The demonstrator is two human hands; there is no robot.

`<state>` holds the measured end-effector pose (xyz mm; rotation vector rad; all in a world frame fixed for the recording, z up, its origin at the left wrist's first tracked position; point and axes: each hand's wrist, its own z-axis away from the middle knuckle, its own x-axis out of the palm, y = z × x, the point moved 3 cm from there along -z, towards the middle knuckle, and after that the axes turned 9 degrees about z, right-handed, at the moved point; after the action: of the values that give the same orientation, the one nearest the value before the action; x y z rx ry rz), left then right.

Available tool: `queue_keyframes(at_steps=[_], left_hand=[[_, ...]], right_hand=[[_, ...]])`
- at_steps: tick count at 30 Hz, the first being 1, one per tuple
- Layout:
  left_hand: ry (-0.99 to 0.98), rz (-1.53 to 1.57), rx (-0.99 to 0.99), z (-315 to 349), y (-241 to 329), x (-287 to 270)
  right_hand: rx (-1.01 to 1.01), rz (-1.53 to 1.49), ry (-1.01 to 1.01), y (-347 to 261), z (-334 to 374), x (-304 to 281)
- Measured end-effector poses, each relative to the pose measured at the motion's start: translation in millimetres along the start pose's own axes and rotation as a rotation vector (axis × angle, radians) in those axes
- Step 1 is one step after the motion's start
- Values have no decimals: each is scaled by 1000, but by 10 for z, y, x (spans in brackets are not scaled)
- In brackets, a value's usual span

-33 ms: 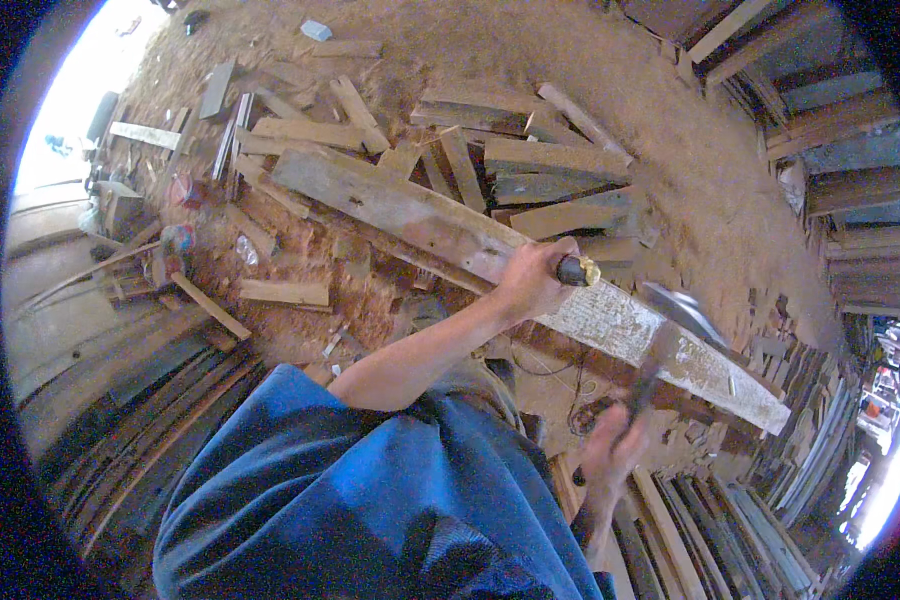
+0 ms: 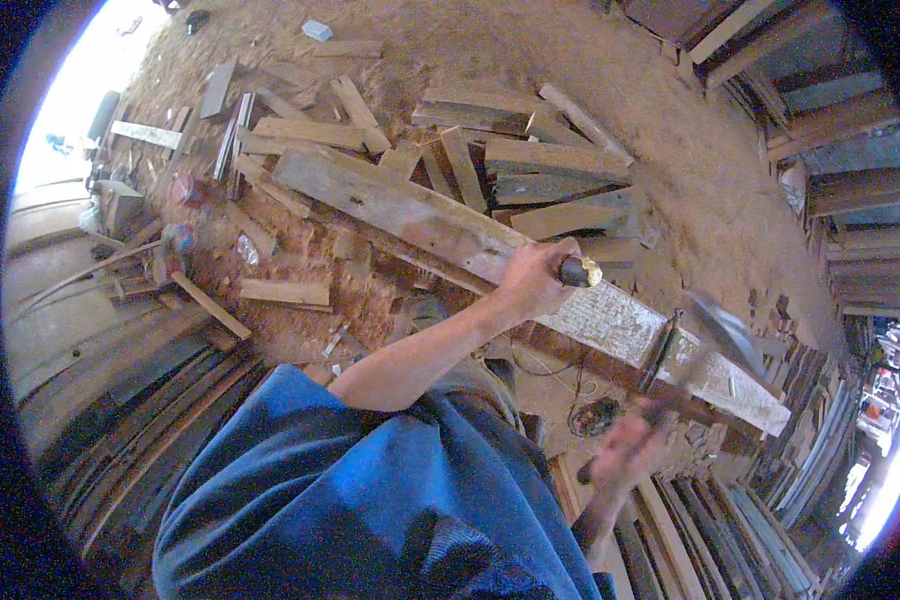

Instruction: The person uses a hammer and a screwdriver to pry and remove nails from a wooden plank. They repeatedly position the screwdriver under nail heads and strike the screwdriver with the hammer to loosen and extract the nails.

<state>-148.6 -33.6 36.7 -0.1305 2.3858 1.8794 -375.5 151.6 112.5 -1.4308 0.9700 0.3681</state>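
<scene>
Your left hand is wrapping tightly around a chisel, gripping its dark handle so that only the handle's end with a brass-coloured ring is showing past your fingers, just right of the frame's centre. The blade itself is hiding under your hand, so you cannot tell from here exactly where its edge is meeting the wood. That hand is sitting on a long plank, which is running diagonally from the upper left of the frame down to the lower right, its far right stretch looking pale and rough. Your right hand is closing around the lower end of a hammer in the lower right of the frame; the hand and the tool are blurring, with the metal head raised above and to the right of the chisel, clear of the plank's surface. Your left forearm is reaching up from your blue shirt, which is filling the bottom middle of the picture. Around the plank, offcuts of wood are lying scattered over the reddish sawdust-covered ground across the upper middle of the frame. A short light board is lying on the sawdust at the left of centre. Stacked timber is leaning along the upper right edge, and more long boards are lining the lower left and lower right rims.
</scene>
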Motion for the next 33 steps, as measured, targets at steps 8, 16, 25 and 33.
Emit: queue_keyframes(at_steps=[8, 16, 25, 33], left_hand=[[-15, 275, -197, 63, -564, 237], [-40, -40, -32, 80, -293, 159], [-150, -76, -122, 29, -313, 175], [-101, 39, -104, 48, -512, 220]], right_hand=[[-170, -175, 57, -403, -109, 158], [-91, -1219, 202, -386, -158, -365], [131, -400, 163, -291, -137, -275], [-132, 333, -253, -138, 59, 329]])
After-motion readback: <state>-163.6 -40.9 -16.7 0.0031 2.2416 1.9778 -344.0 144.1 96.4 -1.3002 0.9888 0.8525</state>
